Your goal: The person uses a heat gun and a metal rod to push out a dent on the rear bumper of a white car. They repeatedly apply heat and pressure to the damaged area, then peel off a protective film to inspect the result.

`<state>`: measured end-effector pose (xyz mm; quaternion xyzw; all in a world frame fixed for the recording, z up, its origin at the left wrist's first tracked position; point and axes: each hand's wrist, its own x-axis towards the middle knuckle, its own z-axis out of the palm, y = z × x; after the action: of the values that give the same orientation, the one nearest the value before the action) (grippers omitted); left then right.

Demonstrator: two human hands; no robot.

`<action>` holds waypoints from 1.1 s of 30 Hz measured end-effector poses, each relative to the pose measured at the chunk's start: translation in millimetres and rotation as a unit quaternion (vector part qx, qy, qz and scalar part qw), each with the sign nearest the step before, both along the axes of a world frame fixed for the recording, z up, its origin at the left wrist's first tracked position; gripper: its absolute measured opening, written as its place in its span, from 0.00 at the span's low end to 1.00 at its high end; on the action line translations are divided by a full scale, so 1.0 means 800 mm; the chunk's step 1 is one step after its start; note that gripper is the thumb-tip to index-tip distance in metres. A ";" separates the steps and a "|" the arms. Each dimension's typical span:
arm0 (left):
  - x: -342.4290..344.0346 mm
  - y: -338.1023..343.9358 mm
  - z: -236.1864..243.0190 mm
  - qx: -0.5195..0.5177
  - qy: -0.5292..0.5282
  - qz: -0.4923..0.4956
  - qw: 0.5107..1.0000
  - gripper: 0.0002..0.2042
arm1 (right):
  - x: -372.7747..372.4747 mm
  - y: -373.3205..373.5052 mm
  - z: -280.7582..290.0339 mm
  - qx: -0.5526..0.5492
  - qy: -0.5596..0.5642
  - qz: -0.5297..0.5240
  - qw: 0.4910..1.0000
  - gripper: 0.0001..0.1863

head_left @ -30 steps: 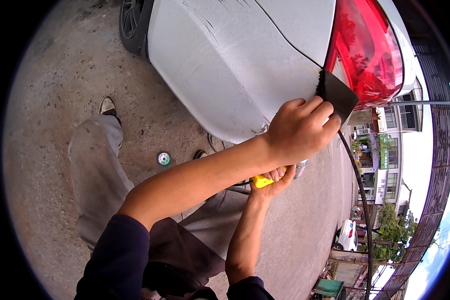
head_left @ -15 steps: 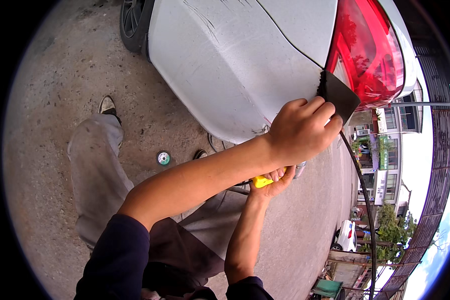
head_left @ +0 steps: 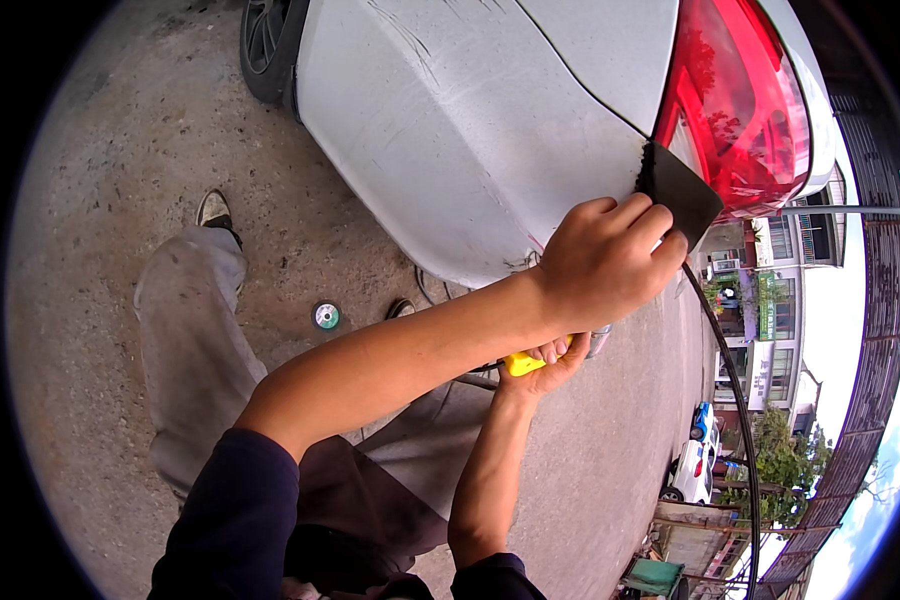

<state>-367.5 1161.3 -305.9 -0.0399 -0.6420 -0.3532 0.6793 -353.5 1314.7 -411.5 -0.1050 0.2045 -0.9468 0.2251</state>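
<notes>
My left hand (head_left: 610,262) reaches across to the right, its fingers closed on a thin black flat sheet (head_left: 685,198). That sheet is roughly square with a ragged left edge, and lies against the silver car bumper (head_left: 450,140) just below the red tail light (head_left: 735,110). Below my left wrist, my right hand (head_left: 552,370) is wrapped round a yellow-bodied tool (head_left: 523,363). A greyish end of it shows beyond the fingers; my left arm and hand hide much of the rest, so its kind is unclear.
Dark scratches (head_left: 405,38) mark the car's panel. A green-labelled disc (head_left: 326,316) lies on the concrete ground near my shoe (head_left: 213,208). On the right, a black cable (head_left: 735,390) hangs down. Farther off are a parked white car (head_left: 692,472) and buildings.
Both hands stay almost in place, and the black sheet shifts very slightly right. The black cable has swung a little right. A blue vehicle now shows beside the distant white car.
</notes>
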 end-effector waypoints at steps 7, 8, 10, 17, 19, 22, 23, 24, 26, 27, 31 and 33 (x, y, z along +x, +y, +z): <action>0.000 0.000 -0.001 0.002 -0.001 0.001 1.000 0.06 | -0.004 0.006 -0.007 -0.019 0.014 0.032 0.999 0.13; 0.000 0.001 -0.001 0.003 -0.001 -0.001 1.000 0.06 | -0.005 0.007 -0.008 -0.021 0.013 0.033 0.999 0.13; -0.001 0.002 -0.001 0.004 -0.001 -0.004 1.000 0.07 | -0.006 0.008 -0.009 -0.024 0.011 0.036 0.999 0.13; -0.005 0.000 -0.003 -0.002 -0.005 -0.006 1.000 0.06 | -0.002 0.002 -0.004 -0.037 0.001 0.022 0.999 0.14; -0.007 0.001 -0.004 0.002 -0.004 -0.007 1.000 0.06 | -0.003 0.003 -0.005 -0.017 0.013 0.029 0.999 0.14; -0.007 0.002 -0.004 0.015 0.011 0.006 1.000 0.06 | -0.001 0.002 -0.006 -0.022 0.011 0.029 0.999 0.14; -0.006 0.000 -0.005 0.016 0.010 0.010 1.000 0.06 | -0.001 0.001 -0.006 -0.022 0.012 0.032 0.999 0.14; -0.005 -0.001 -0.005 0.017 0.010 0.014 1.000 0.06 | -0.001 -0.001 -0.005 -0.022 0.013 0.036 0.999 0.14; -0.004 0.003 -0.006 0.029 0.022 0.018 0.999 0.07 | -0.001 0.004 -0.005 -0.019 0.015 0.032 0.999 0.14; -0.004 0.005 -0.008 0.028 0.020 0.016 0.999 0.07 | -0.001 0.009 -0.007 -0.018 0.014 0.027 0.999 0.14; -0.005 0.000 -0.011 0.026 0.017 0.024 0.999 0.07 | -0.003 0.008 -0.009 -0.014 0.017 0.036 0.999 0.15; -0.006 0.004 -0.008 0.034 0.030 0.013 0.999 0.07 | -0.001 0.010 -0.006 -0.017 0.016 0.027 0.999 0.14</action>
<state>-372.0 1164.2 -312.2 -0.0192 -0.6094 -0.3642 0.7040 -354.1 1322.9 -416.1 -0.1296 0.1892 -0.9420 0.2451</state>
